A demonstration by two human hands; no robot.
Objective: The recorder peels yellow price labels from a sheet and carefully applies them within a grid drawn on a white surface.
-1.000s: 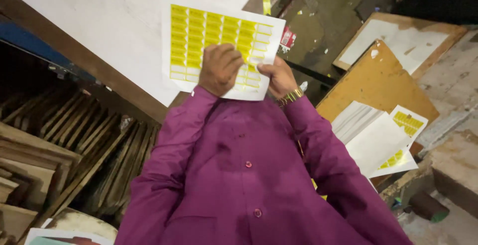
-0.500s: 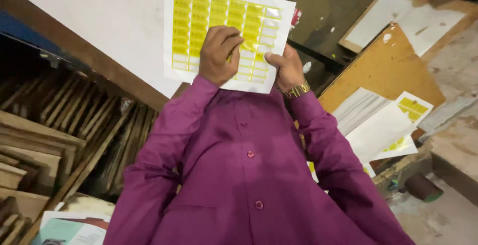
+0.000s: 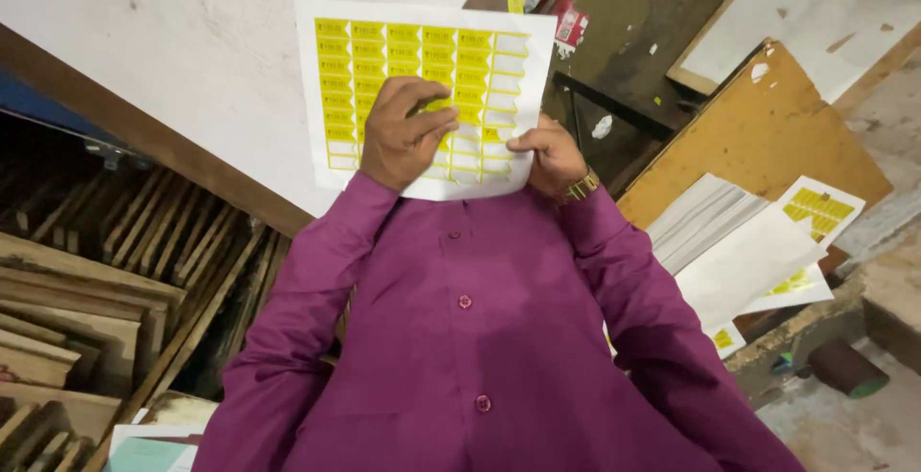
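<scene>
From left to right: the left hand [image 3: 403, 136] pinches a yellow label on a white sheet of yellow labels [image 3: 422, 88], held up before the purple-shirted chest. The right hand [image 3: 549, 153] grips the sheet's lower right edge; a stack of papers [image 3: 739, 251] lies far right.

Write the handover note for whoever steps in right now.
Left hand: on the label sheet, fingertips at a yellow label mid-sheet; grip unclear.
Right hand: pinches the sheet's lower edge and holds it up.
Spare sheets lie on the paper stack to the right.
Done: the right-hand columns and bottom rows are mostly blank outlines.
Left: most yellow labels on the left and top are still on the sheet.
</scene>
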